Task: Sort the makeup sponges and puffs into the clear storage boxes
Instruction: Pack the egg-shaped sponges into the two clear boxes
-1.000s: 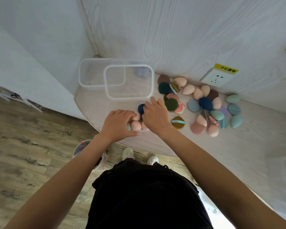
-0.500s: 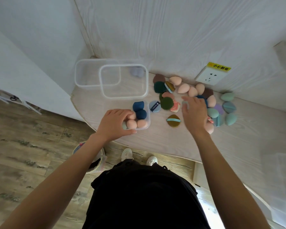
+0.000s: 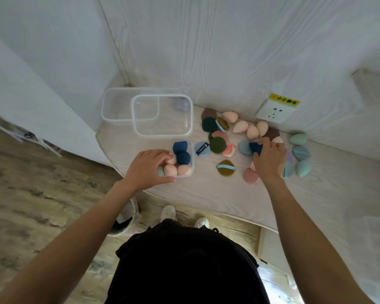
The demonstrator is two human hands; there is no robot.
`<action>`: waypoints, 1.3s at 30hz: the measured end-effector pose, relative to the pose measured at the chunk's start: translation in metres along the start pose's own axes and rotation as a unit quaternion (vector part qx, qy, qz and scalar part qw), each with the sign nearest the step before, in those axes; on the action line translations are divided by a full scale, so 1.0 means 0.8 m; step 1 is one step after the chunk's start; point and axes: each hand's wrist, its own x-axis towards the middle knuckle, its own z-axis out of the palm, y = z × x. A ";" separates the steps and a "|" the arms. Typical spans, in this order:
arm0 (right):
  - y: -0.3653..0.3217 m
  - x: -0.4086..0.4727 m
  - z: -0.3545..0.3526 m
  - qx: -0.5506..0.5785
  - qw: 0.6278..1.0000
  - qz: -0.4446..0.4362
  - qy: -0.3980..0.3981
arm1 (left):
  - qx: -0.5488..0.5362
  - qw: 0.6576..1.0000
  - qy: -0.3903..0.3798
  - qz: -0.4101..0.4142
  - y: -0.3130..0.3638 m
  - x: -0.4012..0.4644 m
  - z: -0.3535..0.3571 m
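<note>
A small clear box (image 3: pixel 192 163) near the table's front edge holds two dark blue sponges and several pink ones. My left hand (image 3: pixel 146 168) grips its left side, fingers curled over the rim. To the right lies a heap of sponges and puffs (image 3: pixel 248 128) in pink, teal, green and brown. My right hand (image 3: pixel 269 159) reaches into that heap, fingertips closing on a dark blue sponge (image 3: pixel 255 147). Two larger clear boxes (image 3: pixel 162 130) stand at the back left, the nearer one with a lilac sponge (image 3: pixel 181 104) inside.
A wall socket (image 3: pixel 275 110) with a yellow label sits behind the heap. The table (image 3: pixel 206 194) ends in a curved front edge, with a bin (image 3: pixel 125 218) on the floor below. A raised ledge (image 3: pixel 373 88) is at the far right.
My right hand left the small box and travelled right into the heap, where it now closes on a dark blue sponge. My left hand kept hold of the small box.
</note>
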 end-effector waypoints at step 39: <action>-0.257 -0.062 -0.002 -0.010 0.897 -0.435 -0.075 | -0.019 0.997 0.080 0.000 -0.003 -0.015 0.008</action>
